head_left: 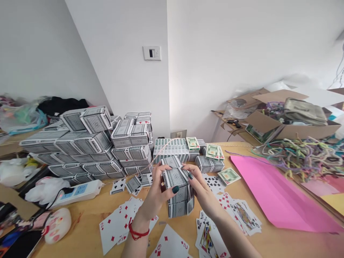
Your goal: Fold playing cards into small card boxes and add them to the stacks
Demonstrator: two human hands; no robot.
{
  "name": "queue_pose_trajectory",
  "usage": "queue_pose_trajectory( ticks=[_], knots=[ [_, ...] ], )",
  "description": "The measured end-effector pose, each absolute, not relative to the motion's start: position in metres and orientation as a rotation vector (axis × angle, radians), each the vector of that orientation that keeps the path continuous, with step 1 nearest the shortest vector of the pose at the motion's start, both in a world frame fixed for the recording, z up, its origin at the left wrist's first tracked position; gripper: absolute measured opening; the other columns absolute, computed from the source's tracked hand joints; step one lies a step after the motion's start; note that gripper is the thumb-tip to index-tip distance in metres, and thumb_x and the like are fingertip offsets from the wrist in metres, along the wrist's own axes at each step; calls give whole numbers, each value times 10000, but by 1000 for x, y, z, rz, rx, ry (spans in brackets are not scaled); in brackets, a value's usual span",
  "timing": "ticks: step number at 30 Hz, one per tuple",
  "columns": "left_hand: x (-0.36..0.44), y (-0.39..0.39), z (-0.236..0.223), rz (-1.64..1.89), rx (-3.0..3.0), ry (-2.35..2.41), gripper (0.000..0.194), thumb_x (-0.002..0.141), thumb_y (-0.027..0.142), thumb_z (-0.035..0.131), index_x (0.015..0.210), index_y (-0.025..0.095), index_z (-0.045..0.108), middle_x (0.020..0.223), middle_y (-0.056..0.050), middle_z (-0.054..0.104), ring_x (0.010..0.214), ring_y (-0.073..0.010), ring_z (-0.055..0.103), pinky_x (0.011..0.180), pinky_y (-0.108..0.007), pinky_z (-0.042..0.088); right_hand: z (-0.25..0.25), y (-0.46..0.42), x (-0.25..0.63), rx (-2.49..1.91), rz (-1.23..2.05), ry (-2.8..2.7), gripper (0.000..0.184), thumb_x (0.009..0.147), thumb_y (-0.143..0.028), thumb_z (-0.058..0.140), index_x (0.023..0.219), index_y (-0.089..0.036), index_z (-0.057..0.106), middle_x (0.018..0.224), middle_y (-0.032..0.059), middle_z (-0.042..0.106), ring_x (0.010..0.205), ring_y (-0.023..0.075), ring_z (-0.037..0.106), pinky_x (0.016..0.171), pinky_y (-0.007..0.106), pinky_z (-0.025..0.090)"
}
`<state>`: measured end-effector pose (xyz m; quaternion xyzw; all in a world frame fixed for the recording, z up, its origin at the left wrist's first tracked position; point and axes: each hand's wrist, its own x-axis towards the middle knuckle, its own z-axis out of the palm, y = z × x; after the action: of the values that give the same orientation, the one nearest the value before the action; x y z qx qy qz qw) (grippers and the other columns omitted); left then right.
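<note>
In the middle of the table stands a block folded from playing cards (177, 190), its patterned grey backs facing out. My left hand (161, 188) grips its left side, thumb across the top face. From the right, my right hand (197, 184) presses its fingers on the upper edge, near a card flap that sticks out at the side. Loose playing cards lie around: a diamond fan (122, 218) at left, more diamonds (170, 242) in front, and face cards (208, 236) at right. Card boxes (215, 152) sit just behind.
Stacked card blocks (88, 147) rise at the back left. A power strip (77, 193) and a white plush toy (57, 225) lie left. At right are a pink sheet (274, 197), tangled pipe cleaners (292, 157), an open cardboard box (303, 132) and a glue gun (234, 123).
</note>
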<state>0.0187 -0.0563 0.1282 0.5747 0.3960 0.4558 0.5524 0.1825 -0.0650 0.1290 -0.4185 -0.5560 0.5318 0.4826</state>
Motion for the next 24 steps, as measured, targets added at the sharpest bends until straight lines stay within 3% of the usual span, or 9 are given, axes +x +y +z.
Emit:
queue_pose_trajectory(
  ticks=[3, 7, 14, 24],
  knots=[
    [18, -57, 128, 1079, 1393, 929, 449, 692, 429, 604, 1078, 279, 430, 1261, -74, 362, 1166, -298, 355, 835, -329, 389, 127, -65, 182, -1013, 1338, -1275, 371, 827, -388, 429, 1188, -306, 424, 1300, -6, 447, 1139, 228, 458, 873, 341, 436],
    [14, -54, 125, 1097, 1408, 897, 478, 678, 498, 582, 1076, 284, 427, 1271, -71, 352, 1175, -311, 341, 836, -331, 378, 121, -62, 190, -990, 1320, -1301, 431, 819, -332, 436, 1247, -285, 441, 1363, -8, 392, 1272, 233, 290, 1009, 391, 290],
    [13, -51, 123, 1127, 1297, 743, 518, 656, 551, 573, 1070, 289, 404, 1280, -51, 318, 1110, -307, 387, 803, -326, 391, 124, -61, 196, -966, 1394, -1298, 447, 801, -312, 445, 1246, -268, 462, 1299, -4, 480, 1232, 255, 363, 1002, 426, 287],
    [10, -51, 117, 1087, 1204, 676, 494, 672, 494, 595, 1080, 303, 391, 1126, -52, 432, 979, -270, 479, 667, -277, 408, 130, -61, 195, -952, 1392, -1320, 507, 753, -197, 433, 1253, -280, 454, 1334, -31, 430, 1244, 239, 351, 1032, 422, 252]
  ],
)
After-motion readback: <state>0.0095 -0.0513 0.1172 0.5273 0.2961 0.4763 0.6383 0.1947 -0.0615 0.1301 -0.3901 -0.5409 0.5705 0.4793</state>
